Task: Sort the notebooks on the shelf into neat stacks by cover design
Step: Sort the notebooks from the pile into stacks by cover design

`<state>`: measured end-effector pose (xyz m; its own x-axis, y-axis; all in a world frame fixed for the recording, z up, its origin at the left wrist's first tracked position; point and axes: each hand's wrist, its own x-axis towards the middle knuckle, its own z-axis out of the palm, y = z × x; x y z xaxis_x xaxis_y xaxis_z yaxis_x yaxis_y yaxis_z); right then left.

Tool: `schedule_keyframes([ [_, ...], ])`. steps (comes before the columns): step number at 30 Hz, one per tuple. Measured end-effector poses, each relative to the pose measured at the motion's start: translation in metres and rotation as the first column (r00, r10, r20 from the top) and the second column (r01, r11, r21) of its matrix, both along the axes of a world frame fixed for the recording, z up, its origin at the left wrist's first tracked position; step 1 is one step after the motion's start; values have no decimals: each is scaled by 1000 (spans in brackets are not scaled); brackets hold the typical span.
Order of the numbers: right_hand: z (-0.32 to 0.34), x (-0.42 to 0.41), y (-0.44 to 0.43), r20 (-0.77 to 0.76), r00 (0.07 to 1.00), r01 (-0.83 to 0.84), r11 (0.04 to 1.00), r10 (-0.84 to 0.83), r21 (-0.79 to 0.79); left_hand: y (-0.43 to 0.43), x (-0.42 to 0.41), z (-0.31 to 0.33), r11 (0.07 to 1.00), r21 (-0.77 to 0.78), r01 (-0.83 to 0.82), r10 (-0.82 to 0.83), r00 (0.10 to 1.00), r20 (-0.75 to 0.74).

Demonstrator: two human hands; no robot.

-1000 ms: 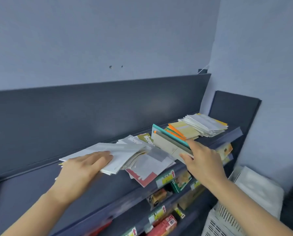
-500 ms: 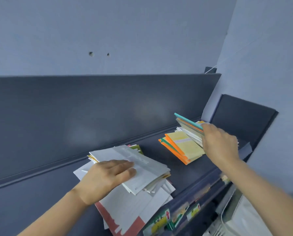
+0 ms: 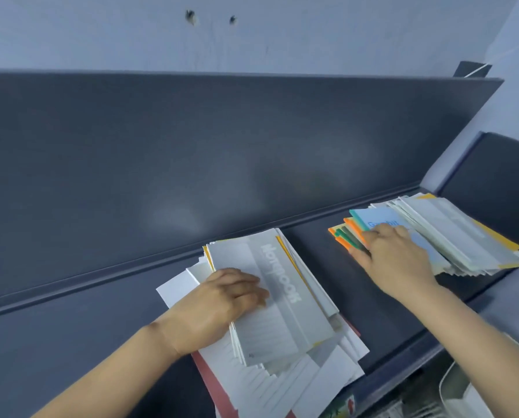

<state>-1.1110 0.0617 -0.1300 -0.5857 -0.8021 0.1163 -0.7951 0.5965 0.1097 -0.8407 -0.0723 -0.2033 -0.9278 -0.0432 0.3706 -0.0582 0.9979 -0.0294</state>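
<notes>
My left hand [image 3: 222, 306] rests on a loose pile of grey-and-white notebooks [image 3: 285, 312] at the middle of the dark shelf [image 3: 336, 291], fingers laid over the top cover. A red-edged notebook [image 3: 213, 384] sticks out beneath that pile. Further right, my right hand [image 3: 394, 260] holds a bundle topped by a light blue notebook [image 3: 378, 218], bent fingers on top and thumb at its front left edge. The bundle lies on orange and green covers [image 3: 342, 236]. Behind it fans a stack of pale grey notebooks [image 3: 451, 236].
A tall dark back panel [image 3: 222, 146] runs behind the shelf, and a dark side panel [image 3: 499, 182] closes its right end. Below the front edge are labelled goods [image 3: 342, 405] and a white basket [image 3: 463, 390].
My right hand has carried the bundle right and set it down on the orange stack. The view has tilted down and closer. My left hand stays on the grey pile.
</notes>
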Motion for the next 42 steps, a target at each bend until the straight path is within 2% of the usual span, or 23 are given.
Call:
schedule_keyframes([
  [2, -1, 19, -12, 191, 975, -99, 990, 117, -98, -3, 6, -1, 998, -31, -54, 55, 997, 57],
  [3, -5, 27, -19, 333, 933, -116, 990, 138, -87, -3, 10, -2, 992, -16, -126, 127, 990, 64],
  [4, -10, 35, -24, 493, 862, -106, 993, 118, -52, -3, 15, -4, 971, 49, -232, 230, 972, 42],
  [5, -18, 39, -29, 643, 763, -83, 996, 73, -15, -2, 21, -4, 919, 190, -346, 350, 937, 11],
  [6, -25, 43, -34, 744, 668, -59, 998, 31, 12, 1, 28, 1, 810, 388, -439, 481, 876, -14],
  [7, -31, 45, -37, 794, 608, -44, 999, 19, 9, 4, 33, 6, 630, 592, -503, 606, 795, 30],
  [8, -35, 47, -39, 809, 587, -50, 999, 29, 0, 9, 35, 12, 417, 736, -534, 672, 726, 146],
  [9, -39, 47, -42, 806, 589, -67, 997, 59, -24, 14, 36, 17, 220, 821, -527, 684, 683, 256],
  [11, -39, 47, -44, 818, 562, -110, 991, 125, -76, 25, 32, 22, -33, 912, -408, 677, 662, 321],
  [13, -37, 47, -44, 823, 546, -140, 985, 159, -97, 37, 23, 26, -91, 931, -353, 675, 666, 318],
  [15, -41, 43, -46, 757, 627, -167, 981, 184, -100, 51, 13, 30, -53, 902, -428, 658, 665, 354],
  [17, -43, 43, -46, 758, 620, -174, 977, 203, -120, 61, 1, 36, -34, 884, -466, 669, 647, 367],
  [19, -48, 39, -45, 814, 539, -165, 975, 215, -148, 67, -10, 38, -38, 861, -508, 736, 569, 367],
  [21, -50, 35, -42, 852, 471, -153, 973, 227, -175, 74, -19, 39, -101, 829, -550, 813, 434, 388],
  [22, -51, 33, -41, 867, 441, -146, 972, 230, -183, 75, -21, 38, -160, 845, -510, 831, 392, 394],
  [25, -52, 27, -38, 910, 354, -111, 976, 214, -186, 75, -23, 40, -299, 925, -236, 857, 361, 369],
  [27, -52, 22, -37, 940, 280, -74, 981, 195, -181, 68, -24, 40, -385, 921, -58, 839, 394, 375],
  [29, -52, 16, -36, 959, 222, -32, 984, 177, -174, 70, -33, 48, -459, 889, -4, 780, 478, 405],
  [31, -51, 10, -34, 974, 160, -12, 987, 160, -160, 75, -50, 50, -477, 877, -61, 710, 561, 426],
  [33, -48, 5, -32, 981, 108, -3, 987, 159, -159, 80, -69, 55, -424, 900, -105, 709, 579, 402],
  [36, -38, -3, -28, 968, 99, 51, 970, 233, -239, 82, -88, 62, -266, 957, -116, 772, 568, 284],
  [39, -13, -13, -25, 910, 91, 144, 898, 406, -415, 83, -96, 78, -86, 991, -105, 825, 551, 130],
  [42, 15, -21, -21, 804, -43, 257, 784, 593, -564, 82, -95, 96, 130, 990, -63, 800, 596, -67],
])
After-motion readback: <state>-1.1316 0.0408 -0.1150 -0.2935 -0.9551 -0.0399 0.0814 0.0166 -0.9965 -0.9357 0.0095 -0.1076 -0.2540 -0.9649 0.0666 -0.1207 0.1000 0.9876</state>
